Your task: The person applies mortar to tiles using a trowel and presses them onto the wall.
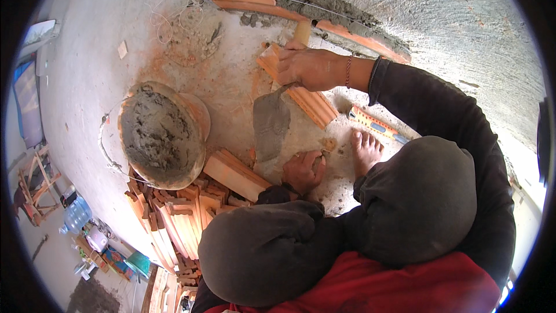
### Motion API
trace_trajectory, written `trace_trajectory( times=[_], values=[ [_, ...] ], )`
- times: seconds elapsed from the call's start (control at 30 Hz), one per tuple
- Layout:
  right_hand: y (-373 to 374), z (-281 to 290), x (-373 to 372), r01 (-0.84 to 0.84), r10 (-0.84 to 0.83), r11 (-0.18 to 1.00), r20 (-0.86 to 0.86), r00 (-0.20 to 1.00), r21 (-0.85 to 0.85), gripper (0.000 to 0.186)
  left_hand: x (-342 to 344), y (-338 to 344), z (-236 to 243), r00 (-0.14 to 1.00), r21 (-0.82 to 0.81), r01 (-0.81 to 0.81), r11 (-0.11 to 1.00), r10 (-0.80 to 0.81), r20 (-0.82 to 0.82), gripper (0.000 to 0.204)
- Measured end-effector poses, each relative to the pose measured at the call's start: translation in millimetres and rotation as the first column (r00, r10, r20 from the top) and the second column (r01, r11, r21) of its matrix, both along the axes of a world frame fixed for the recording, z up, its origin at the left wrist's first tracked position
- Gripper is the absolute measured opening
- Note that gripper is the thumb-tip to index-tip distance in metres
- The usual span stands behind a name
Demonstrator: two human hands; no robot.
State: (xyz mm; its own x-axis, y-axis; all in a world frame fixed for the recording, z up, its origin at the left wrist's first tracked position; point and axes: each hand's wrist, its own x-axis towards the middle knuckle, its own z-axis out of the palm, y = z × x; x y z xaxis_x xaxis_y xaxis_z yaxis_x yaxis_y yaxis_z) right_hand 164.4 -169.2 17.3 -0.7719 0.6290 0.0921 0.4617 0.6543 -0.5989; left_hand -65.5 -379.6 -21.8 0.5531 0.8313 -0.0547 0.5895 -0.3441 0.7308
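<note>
The right hand (310, 68), upper centre of the frame, has its fingers wrapped tight around the handle of a trowel (269, 126), whose grey blade hangs down over the floor (87, 69). Beneath it lies an orange brick (301, 94). The left hand (303, 170), centre, rests on the floor with fingers curled loosely, pinching nothing. At left stand a mortar pan (162, 134) and stacked bricks (179, 220).

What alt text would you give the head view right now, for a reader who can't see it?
A crouching person's right hand holds a mortar-coated trowel over an orange brick on a concrete floor, while the left hand presses on the floor beside a bare foot. A pan of grey mortar and a pile of bricks sit to the left.
</note>
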Motion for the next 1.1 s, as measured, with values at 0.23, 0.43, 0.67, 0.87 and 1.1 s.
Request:
trace_trajectory(
  times=[0.23, 0.43, 0.67, 0.87, 1.1],
  values=[
    [5.5, 4.7, 4.9, -0.011, 0.018, 0.996, 0.083, 0.996, -0.084, 0.01, 0.0, 0.3, -0.5, 1.0, 0.029, 0.006, 1.0, -0.006, 0.008, 0.019],
    [5.0, 3.4, 9.0, -0.002, 0.006, 0.993, 0.04, 0.999, -0.117, 0.013, 0.9, 1.1, -0.5, 1.0, 0.049, 0.006, 0.999, -0.008, 0.03, 0.02],
    [4.6, 11.1, 3.9, -0.016, 0.028, 0.987, 0.069, 0.997, -0.161, 0.014, -0.3, 0.3, 0.2, 1.0, 0.026, 0.0, 1.0, 0.0, -0.004, 0.019],
    [6.0, 10.5, 5.0, 0.043, -0.037, 0.985, 0.04, 0.999, -0.169, 0.014, -0.5, 0.8, -0.1, 1.0, 0.019, 0.011, 1.0, -0.011, 0.018, 0.02],
    [6.4, 9.0, 7.3, 0.06, -0.051, 0.984, 0.059, 0.997, -0.167, 0.015, -0.7, -0.1, -1.2, 0.999, 0.015, 0.019, 1.0, -0.019, 0.026, 0.021]
  ],
)
